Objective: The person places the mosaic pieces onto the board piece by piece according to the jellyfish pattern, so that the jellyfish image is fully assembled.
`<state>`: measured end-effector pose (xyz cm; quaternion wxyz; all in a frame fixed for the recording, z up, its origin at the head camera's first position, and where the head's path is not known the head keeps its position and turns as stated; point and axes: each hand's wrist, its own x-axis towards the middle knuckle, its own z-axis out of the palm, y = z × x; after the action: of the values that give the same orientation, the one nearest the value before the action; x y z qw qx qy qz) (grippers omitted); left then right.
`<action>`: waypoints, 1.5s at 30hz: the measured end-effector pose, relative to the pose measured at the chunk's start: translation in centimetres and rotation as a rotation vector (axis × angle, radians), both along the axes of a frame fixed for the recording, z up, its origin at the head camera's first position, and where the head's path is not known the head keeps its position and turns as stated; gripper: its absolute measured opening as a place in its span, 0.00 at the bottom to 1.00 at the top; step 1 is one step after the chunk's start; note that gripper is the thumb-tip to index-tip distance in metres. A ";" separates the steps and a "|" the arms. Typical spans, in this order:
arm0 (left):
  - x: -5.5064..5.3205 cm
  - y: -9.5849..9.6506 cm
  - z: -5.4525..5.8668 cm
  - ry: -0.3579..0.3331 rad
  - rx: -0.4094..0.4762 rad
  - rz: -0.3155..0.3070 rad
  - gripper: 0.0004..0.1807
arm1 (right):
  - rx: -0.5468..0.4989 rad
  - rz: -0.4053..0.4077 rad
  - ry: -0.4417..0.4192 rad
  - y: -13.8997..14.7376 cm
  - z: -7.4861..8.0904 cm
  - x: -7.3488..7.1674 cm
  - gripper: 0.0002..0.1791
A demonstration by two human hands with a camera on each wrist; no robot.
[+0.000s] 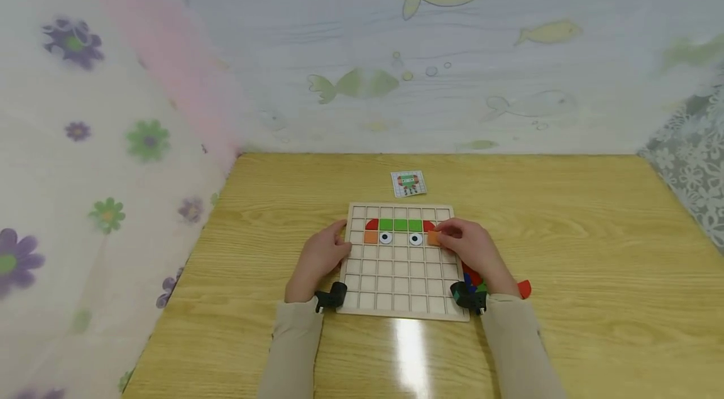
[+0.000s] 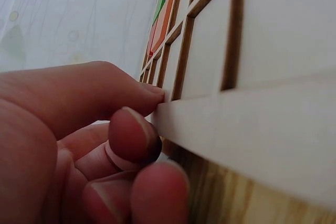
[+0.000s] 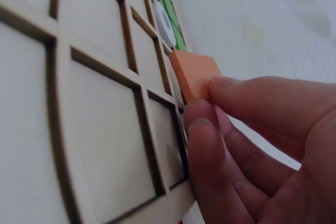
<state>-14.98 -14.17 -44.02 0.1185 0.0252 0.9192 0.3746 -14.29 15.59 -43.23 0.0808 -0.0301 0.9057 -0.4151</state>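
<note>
My right hand pinches an orange square tile between thumb and fingers. The tile is tilted over a cell near the right side of a wooden grid board, beside a round eye piece. My left hand rests at the board's left edge. Its fingers are loosely bent, and one fingertip touches the rim in the left wrist view. Three green squares stand in a row between red curved pieces. Another orange square lies at left, next to a second eye piece.
A small picture card lies behind the board. Red, blue and green loose pieces lie on the table right of the board, partly hidden by my right arm. Patterned cloth walls border the wooden table.
</note>
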 end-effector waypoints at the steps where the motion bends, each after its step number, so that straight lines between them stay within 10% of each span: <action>1: 0.0 0.0 0.0 -0.002 0.000 0.000 0.31 | 0.015 -0.010 0.004 -0.2 0.0 0.0 0.12; 14: 0.2 0.1 0.5 -0.017 0.001 0.002 0.31 | 0.111 -0.024 0.042 -1.4 -0.1 0.2 0.08; 23: 0.3 0.5 0.9 -0.031 -0.036 0.016 0.31 | -0.002 -0.010 -0.011 -0.6 0.2 0.1 0.12; 34: 0.3 1.0 1.3 -0.007 -0.318 0.025 0.32 | -0.033 0.016 -0.085 2.6 1.2 0.3 0.17; 45: 0.3 0.8 1.4 0.001 -0.264 0.019 0.31 | 0.076 0.073 -0.070 4.2 1.7 1.0 0.16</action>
<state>-14.66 -13.36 -42.59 0.1166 0.0009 0.9608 0.2515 -13.30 19.80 -41.53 0.1286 -0.0454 0.9156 -0.3782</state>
